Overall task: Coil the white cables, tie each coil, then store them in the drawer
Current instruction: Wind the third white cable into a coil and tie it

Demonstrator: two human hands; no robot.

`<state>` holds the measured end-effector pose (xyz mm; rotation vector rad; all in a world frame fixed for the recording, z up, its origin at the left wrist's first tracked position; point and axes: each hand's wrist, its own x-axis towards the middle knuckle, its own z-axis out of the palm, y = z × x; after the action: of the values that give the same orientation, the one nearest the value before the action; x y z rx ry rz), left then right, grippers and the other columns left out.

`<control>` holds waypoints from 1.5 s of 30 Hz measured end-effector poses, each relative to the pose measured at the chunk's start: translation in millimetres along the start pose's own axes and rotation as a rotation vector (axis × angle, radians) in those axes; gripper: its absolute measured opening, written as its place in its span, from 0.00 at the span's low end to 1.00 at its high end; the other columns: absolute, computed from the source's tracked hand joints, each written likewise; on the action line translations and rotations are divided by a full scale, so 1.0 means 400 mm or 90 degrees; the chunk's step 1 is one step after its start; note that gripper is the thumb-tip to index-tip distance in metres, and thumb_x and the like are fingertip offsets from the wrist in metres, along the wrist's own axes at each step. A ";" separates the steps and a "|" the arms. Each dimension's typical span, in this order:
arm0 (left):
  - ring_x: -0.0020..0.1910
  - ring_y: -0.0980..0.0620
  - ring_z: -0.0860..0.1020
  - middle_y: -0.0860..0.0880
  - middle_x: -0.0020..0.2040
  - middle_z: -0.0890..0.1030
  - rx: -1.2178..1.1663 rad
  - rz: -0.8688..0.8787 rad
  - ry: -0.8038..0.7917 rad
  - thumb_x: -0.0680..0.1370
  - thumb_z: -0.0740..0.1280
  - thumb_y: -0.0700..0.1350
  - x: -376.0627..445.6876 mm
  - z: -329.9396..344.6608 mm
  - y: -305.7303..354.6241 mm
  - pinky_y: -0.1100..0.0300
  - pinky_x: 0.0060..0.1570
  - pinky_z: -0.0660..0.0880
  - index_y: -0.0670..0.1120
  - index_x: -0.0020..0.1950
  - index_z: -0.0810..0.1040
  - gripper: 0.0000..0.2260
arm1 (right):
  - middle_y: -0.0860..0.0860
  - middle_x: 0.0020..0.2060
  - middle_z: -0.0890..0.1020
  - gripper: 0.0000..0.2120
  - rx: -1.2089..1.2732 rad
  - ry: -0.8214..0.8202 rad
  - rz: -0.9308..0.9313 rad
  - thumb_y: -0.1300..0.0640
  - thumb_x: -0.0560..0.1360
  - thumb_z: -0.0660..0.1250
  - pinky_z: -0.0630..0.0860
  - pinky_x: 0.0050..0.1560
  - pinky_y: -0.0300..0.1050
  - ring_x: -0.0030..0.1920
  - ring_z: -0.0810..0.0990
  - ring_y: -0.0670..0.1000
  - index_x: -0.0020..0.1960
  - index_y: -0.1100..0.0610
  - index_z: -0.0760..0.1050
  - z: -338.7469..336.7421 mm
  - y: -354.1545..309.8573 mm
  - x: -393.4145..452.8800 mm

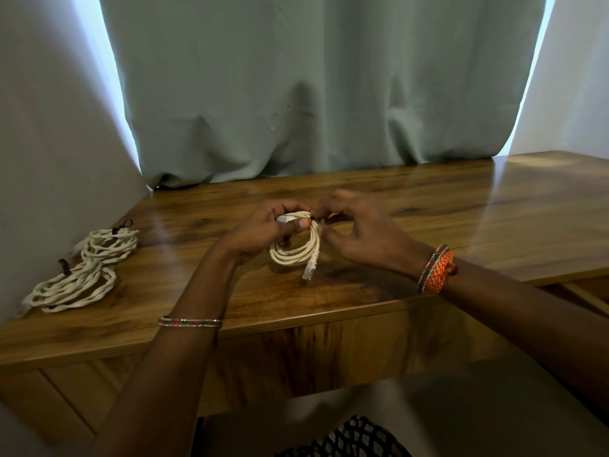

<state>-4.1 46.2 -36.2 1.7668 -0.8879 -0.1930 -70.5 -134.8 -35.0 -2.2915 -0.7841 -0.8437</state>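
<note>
Near edge: a black net-patterned fabric (346, 437) lay at the bottom of the view, below the wooden front panel (99, 384) of the table.
Left wrist: a thin beaded bangle (190, 322) sat on the forearm.
Right wrist: an orange woven band (438, 272) sat beside a similar beaded bangle.
Table: the glossy brown wooden tabletop (428, 219) carried everything.
Coil in hand: a small coil of cream-white round cable (296, 252) was held over the middle of the table, one clear plug (310, 270) hanging at its near side.
Left hand: the left hand (263, 229) gripped the coil's top, thumb pressed over the strands.
Right hand: the right hand (359, 229) pinched a small dark tie (313, 220) at the coil's top, remaining fingers spread loosely.
Left side: two tied bundles of white twisted cable (85, 268) lay together near the left wall.
Far: a grey-green curtain (313, 87) hung behind the table.
</note>
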 end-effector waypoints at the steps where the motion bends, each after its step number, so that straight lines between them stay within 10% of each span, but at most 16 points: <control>1: 0.30 0.58 0.71 0.48 0.36 0.76 0.008 -0.006 -0.001 0.73 0.66 0.44 0.000 0.002 -0.001 0.65 0.30 0.68 0.48 0.51 0.78 0.07 | 0.52 0.43 0.81 0.10 -0.017 -0.018 0.013 0.54 0.72 0.69 0.79 0.44 0.48 0.43 0.80 0.48 0.48 0.61 0.81 0.000 0.001 0.002; 10: 0.34 0.56 0.72 0.51 0.38 0.78 0.062 0.010 0.022 0.75 0.69 0.44 0.009 0.010 -0.007 0.61 0.32 0.67 0.50 0.52 0.79 0.07 | 0.47 0.36 0.80 0.03 -0.004 0.067 0.097 0.63 0.74 0.68 0.72 0.38 0.29 0.37 0.77 0.41 0.42 0.58 0.78 0.022 0.009 0.023; 17: 0.35 0.64 0.76 0.53 0.40 0.79 0.064 0.063 0.058 0.75 0.68 0.38 0.013 0.017 -0.003 0.70 0.35 0.71 0.42 0.53 0.77 0.07 | 0.49 0.40 0.70 0.11 -0.164 0.022 0.135 0.65 0.71 0.65 0.64 0.35 0.41 0.40 0.69 0.49 0.41 0.54 0.64 0.067 0.009 0.030; 27: 0.38 0.62 0.77 0.54 0.40 0.79 0.048 0.115 0.057 0.72 0.69 0.41 0.011 -0.003 -0.007 0.69 0.38 0.72 0.47 0.47 0.76 0.06 | 0.50 0.35 0.74 0.12 0.197 0.121 0.373 0.68 0.73 0.58 0.69 0.33 0.36 0.35 0.72 0.48 0.36 0.54 0.65 0.095 -0.010 0.068; 32: 0.25 0.59 0.71 0.55 0.32 0.78 -0.039 0.005 0.181 0.78 0.64 0.38 0.016 -0.013 -0.017 0.64 0.27 0.69 0.47 0.48 0.77 0.05 | 0.53 0.42 0.83 0.12 0.384 -0.003 0.443 0.51 0.79 0.61 0.79 0.43 0.45 0.42 0.82 0.49 0.49 0.58 0.77 0.059 0.010 0.069; 37: 0.26 0.58 0.71 0.51 0.33 0.78 -0.128 -0.092 0.264 0.78 0.64 0.42 -0.005 -0.050 -0.013 0.65 0.24 0.71 0.47 0.51 0.79 0.05 | 0.55 0.41 0.84 0.13 0.504 -0.138 0.459 0.59 0.73 0.70 0.80 0.43 0.42 0.40 0.82 0.50 0.54 0.65 0.78 0.080 0.014 0.092; 45: 0.54 0.46 0.77 0.42 0.56 0.78 0.056 -0.058 0.586 0.78 0.64 0.44 -0.158 -0.274 0.015 0.52 0.56 0.73 0.41 0.64 0.72 0.15 | 0.54 0.36 0.78 0.03 0.691 -0.182 0.535 0.61 0.76 0.67 0.80 0.33 0.36 0.31 0.78 0.45 0.47 0.62 0.77 0.264 -0.066 0.309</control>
<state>6.4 168.8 -6.2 1.7064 -0.1453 0.5739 28.6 -6.2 -7.2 -1.4700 -0.1929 0.2829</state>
